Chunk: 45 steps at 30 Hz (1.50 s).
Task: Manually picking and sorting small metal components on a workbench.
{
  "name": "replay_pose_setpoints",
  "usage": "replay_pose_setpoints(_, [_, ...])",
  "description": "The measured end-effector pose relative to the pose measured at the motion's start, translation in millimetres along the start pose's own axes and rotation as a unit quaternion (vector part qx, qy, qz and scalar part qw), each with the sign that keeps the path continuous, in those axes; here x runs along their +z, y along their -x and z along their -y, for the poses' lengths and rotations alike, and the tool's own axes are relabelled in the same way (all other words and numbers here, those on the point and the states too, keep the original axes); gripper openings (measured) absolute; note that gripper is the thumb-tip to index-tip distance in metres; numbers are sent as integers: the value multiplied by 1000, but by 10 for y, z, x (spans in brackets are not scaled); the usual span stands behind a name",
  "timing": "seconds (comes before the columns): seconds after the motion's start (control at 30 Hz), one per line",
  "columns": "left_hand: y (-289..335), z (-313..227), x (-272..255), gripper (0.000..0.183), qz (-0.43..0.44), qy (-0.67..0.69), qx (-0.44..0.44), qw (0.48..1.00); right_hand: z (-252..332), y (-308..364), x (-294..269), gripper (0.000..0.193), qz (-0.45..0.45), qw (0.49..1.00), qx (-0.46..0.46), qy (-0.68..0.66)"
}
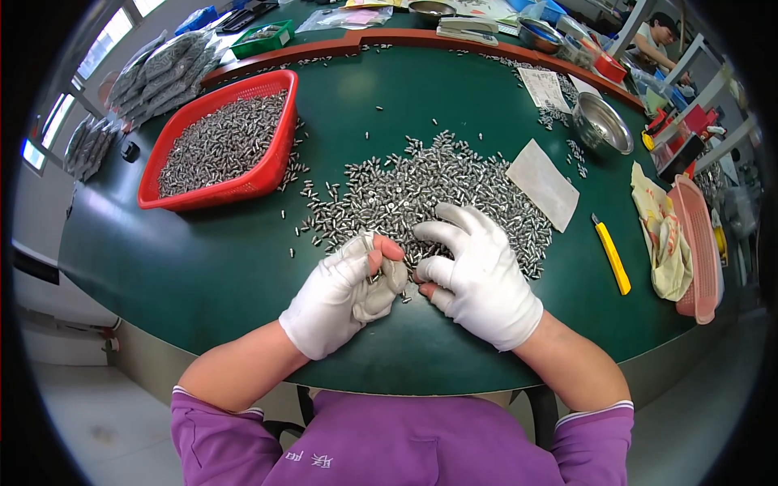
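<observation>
A heap of small shiny metal pins, bullet-shaped, is spread over the green table. At its near edge, my left hand, in a white glove with bare fingertips, curls closed around several of the metal pins; most of them are hidden by the fingers. Close beside it, my right hand, gloved the same way, arches over the heap with its fingers bent and apart. Its bare thumb and forefinger tips are near each other at the pins, and nothing shows between them. A few loose pins lie just below, between the hands.
A red plastic basket full of pins stands at the left. Right of the heap lie a white paper sheet and a yellow utility knife. Farther right are a steel bowl, a cloth and a pink basket. Another person works at far right.
</observation>
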<state>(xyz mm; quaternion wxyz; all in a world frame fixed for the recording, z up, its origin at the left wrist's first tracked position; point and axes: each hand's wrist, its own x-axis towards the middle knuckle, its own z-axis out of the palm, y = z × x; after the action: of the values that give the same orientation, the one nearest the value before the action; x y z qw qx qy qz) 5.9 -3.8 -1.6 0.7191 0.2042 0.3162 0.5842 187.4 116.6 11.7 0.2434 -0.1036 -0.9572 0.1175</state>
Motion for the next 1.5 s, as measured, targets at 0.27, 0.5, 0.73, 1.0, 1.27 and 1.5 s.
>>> replay_pose_setpoints(0.27, [35, -14, 83, 19, 3, -72, -106, 992, -24, 16, -50, 26, -79, 996, -14, -42])
replay_pose_setpoints(0.5, [36, -16, 139, 21, -4, -106, -122, 987, -72, -9, -27, 28, -113, 984, -59, -123])
replay_pose_setpoints(0.73, [24, 2, 80, 20, 24, -98, -98, 990, -85, 12, -35, 25, -70, 997, -18, -33])
replay_pose_setpoints(1.0, [27, 12, 41, 23, 30, -81, -90, 992, -26, -25, 42, 21, -14, 999, -43, 10])
replay_pose_setpoints(1.27, [18, 19, 41, 27, 18, -65, -76, 995, -20, -2, 54, 24, -12, 1000, -16, 19])
replay_pose_setpoints(1.5, [12, 19, 52, 23, -16, -24, -30, 999, -2, -15, 12, 23, -3, 999, -28, 16])
